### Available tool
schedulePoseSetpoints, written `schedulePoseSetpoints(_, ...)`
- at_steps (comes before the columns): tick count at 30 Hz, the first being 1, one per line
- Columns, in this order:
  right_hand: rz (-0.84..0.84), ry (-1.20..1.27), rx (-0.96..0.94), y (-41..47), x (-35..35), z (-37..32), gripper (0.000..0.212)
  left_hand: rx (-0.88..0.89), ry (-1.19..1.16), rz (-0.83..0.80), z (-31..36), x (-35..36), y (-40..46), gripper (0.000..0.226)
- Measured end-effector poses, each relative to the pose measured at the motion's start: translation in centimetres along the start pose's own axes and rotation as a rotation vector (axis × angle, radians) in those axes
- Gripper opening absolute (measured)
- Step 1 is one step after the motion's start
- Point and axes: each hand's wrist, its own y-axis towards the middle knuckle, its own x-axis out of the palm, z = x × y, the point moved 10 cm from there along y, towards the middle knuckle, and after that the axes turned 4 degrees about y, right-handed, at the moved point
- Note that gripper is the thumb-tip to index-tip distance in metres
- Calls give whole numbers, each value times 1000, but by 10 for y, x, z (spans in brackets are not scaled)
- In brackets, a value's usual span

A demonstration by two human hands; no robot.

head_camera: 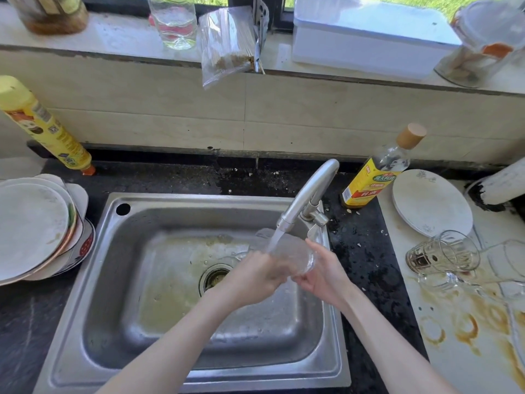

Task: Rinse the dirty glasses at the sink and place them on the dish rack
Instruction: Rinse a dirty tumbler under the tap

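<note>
Clear glass (289, 253) gripped by two hands, left (255, 275), right (324, 275), two glasses (443, 255) aside

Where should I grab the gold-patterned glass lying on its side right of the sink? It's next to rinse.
Grip the gold-patterned glass round its body, coming from above. It lies tipped, base toward the sink, mouth toward the other glasses, so the upper side is probably the freest approach.

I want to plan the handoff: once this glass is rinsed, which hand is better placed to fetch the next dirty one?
Probably the right hand. The dirty glasses lie on the counter right of the sink, on that hand's side. The left hand would have to cross over, and already grips the glass.
</note>
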Motion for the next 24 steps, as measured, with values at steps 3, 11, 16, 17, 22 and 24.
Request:
schedulePoseSetpoints(3, -16, 42, -20, -3, 2, 3, 48, -28, -132, 82, 5, -16, -1, 23)
schedulePoseSetpoints(11, 20, -367, 86, 1, 9, 9, 58, 172, 425, -288, 24, 21, -8, 40)
schedulePoseSetpoints(16, -75, -67, 45, -3, 20, 6, 55, 102, 58, -41, 10, -2, -4, 22)
schedulePoseSetpoints(17, -100, 43, 30, -6, 23, 6, 52, -1, -78, -1, -2, -7, -3, 23)
schedulePoseSetpoints(22, -77, 216, 36, -7, 24, 25, 43, -120, -79, 140, -8, -22, -3, 39)
schedulePoseSetpoints(24, 2, 272, 62, -2, 16, 34, 46, -55, 35, -24, 2, -11, -5, 53)
